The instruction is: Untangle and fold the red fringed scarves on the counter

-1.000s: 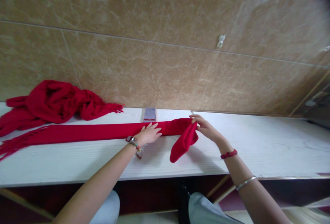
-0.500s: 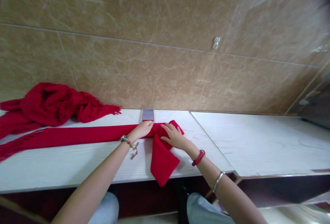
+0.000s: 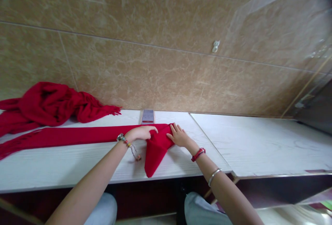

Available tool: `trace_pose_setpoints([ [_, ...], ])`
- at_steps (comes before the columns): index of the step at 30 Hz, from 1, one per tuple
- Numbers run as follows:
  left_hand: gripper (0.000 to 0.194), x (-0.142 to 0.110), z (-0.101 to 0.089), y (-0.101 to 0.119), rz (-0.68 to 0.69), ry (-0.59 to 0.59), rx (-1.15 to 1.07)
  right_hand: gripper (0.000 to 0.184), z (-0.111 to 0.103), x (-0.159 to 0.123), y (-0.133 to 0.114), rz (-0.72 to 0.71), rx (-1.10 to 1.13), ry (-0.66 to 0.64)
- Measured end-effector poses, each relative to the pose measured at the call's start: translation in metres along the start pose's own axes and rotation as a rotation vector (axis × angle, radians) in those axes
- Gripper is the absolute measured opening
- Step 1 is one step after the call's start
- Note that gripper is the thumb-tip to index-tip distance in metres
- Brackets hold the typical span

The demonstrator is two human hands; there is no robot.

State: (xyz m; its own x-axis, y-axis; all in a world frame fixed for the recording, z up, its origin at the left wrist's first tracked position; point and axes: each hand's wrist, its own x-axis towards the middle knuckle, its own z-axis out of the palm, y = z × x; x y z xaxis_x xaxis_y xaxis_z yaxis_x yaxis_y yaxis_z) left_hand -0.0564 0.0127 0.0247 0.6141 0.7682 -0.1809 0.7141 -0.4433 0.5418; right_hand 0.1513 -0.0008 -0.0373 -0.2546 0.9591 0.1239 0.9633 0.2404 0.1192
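Observation:
A long red scarf (image 3: 85,136) lies folded into a narrow strip along the white countertop, its fringed end at the left. The right end is folded over, and a pointed flap (image 3: 155,156) hangs toward the front edge. My left hand (image 3: 141,133) is closed on the scarf at the fold, index finger hooked over the cloth and thumb hidden. Stretched fingers of my right hand (image 3: 179,137) rest flat on the folded right end.
A second red fringed scarf (image 3: 49,104) lies heaped at the back left. Against the tiled wall (image 3: 166,76) is a phone (image 3: 147,116), just behind the strip. The white countertop (image 3: 259,145) continues right past a seam; open shelving sits below its front edge.
My left hand has shifted slightly left and nearer me, its index finger now hooked. The flap has swung left and narrowed. My right hand has moved slightly right, onto the scarf's folded end.

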Motion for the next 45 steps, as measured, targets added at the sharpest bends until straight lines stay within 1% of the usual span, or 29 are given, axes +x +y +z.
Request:
trace_pose_setpoints([
  [3,0.048,-0.006,-0.008,-0.004,0.009,-0.071,-0.111,0.059,-0.002,0.000,0.002,0.032,0.096,-0.027],
  [5,0.038,-0.013,-0.012,-0.002,0.040,-0.098,-0.131,0.056,-0.003,0.000,0.003,0.014,0.123,-0.039],
  [7,0.029,-0.019,-0.014,0.000,0.038,-0.140,-0.074,0.053,-0.004,0.000,0.004,0.008,0.133,-0.054],
  [9,0.028,-0.024,-0.015,0.000,0.007,-0.182,-0.010,0.055,-0.004,0.000,0.007,0.034,0.137,-0.063],
  [11,0.026,-0.027,-0.014,-0.003,-0.018,-0.181,0.040,0.058,-0.003,0.000,0.013,0.065,0.135,-0.072],
  [13,0.027,-0.028,-0.011,-0.004,-0.026,-0.112,0.132,0.058,0.000,0.000,0.024,0.074,0.123,-0.084],
  [14,0.027,-0.028,-0.008,-0.003,-0.029,-0.048,0.194,0.057,0.001,0.000,0.029,0.079,0.115,-0.092],
  [16,0.027,-0.028,0.000,0.001,-0.026,0.122,0.309,0.056,0.002,0.001,0.041,0.109,0.106,-0.100],
  [18,0.037,-0.028,0.008,0.007,-0.053,0.282,0.364,0.058,0.000,0.003,0.047,0.137,0.108,-0.077],
  [19,0.045,-0.027,0.012,0.009,-0.103,0.321,0.367,0.060,-0.001,0.003,0.046,0.138,0.119,-0.054],
  [20,0.055,-0.027,0.014,0.009,-0.179,0.321,0.358,0.061,-0.003,0.004,0.044,0.126,0.136,-0.027],
  [21,0.065,-0.026,0.016,0.009,-0.269,0.283,0.341,0.063,-0.004,0.004,0.039,0.100,0.159,-0.002],
  [23,0.079,-0.024,0.019,0.003,-0.410,0.144,0.307,0.066,-0.004,0.003,0.024,0.016,0.201,0.023],
  [24,0.082,-0.023,0.019,-0.002,-0.440,0.080,0.302,0.068,-0.003,0.001,0.016,-0.035,0.209,0.024],
  [26,0.083,-0.023,0.020,-0.012,-0.433,0.013,0.318,0.068,0.001,-0.003,0.003,-0.101,0.194,0.013],
  [29,0.084,-0.023,0.021,-0.022,-0.410,0.009,0.332,0.067,0.004,-0.008,-0.004,-0.122,0.177,0.002],
  [31,0.083,-0.024,0.020,-0.023,-0.411,0.015,0.321,0.067,0.001,-0.011,-0.004,-0.125,0.181,0.000],
  [35,0.069,-0.024,0.016,-0.013,-0.412,0.064,0.277,0.069,-0.012,-0.015,-0.008,-0.132,0.231,0.045],
  [37,0.067,-0.024,0.015,-0.004,-0.374,0.116,0.275,0.069,-0.014,-0.016,-0.015,-0.145,0.262,0.053],
  [39,0.075,-0.026,0.017,0.006,-0.330,0.112,0.276,0.068,-0.013,-0.015,-0.023,-0.152,0.270,0.033],
  [41,0.090,-0.029,0.020,0.012,-0.320,0.032,0.282,0.067,-0.009,-0.013,-0.028,-0.154,0.261,0.014],
  [43,0.100,-0.031,0.023,0.013,-0.335,-0.042,0.300,0.066,-0.005,-0.012,-0.028,-0.159,0.253,0.016],
  [45,0.102,-0.032,0.025,0.011,-0.343,-0.059,0.317,0.065,-0.005,-0.012,-0.025,-0.164,0.254,0.027],
])
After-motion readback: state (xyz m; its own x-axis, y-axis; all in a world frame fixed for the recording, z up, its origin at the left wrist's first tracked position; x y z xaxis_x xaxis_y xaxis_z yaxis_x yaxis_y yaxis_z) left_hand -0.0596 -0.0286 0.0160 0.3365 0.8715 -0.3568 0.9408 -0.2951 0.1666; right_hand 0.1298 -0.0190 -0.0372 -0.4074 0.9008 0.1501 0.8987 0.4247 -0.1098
